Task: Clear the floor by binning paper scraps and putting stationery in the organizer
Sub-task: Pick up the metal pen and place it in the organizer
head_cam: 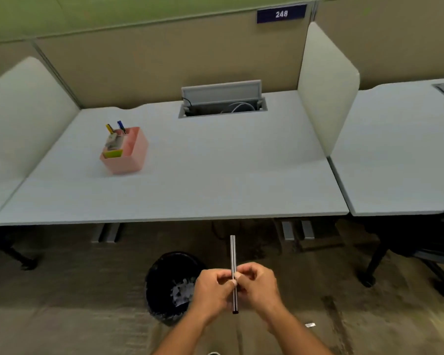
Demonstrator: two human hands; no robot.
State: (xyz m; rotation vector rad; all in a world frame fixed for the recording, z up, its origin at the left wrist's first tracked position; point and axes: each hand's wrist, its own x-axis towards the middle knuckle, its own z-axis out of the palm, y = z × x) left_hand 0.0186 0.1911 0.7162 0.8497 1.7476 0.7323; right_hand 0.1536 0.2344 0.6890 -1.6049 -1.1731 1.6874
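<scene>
Two thin grey pencils (232, 252) stand side by side, upright, pinched between both hands above the floor. My left hand (212, 290) and my right hand (258, 285) both grip them near the lower end. A pink organizer (131, 155) sits on the left part of the desk (215, 175), holding a yellow pen, a blue pen and other items. A black bin (164, 280) with paper scraps inside stands on the floor just left of my hands. A small white paper scrap (310, 325) lies on the carpet to the right.
An open cable hatch (222, 101) is at the desk's back. White dividers (326, 88) flank the desk. Desk legs (296, 229) and a black chair base (395, 254) stand on the carpet to the right.
</scene>
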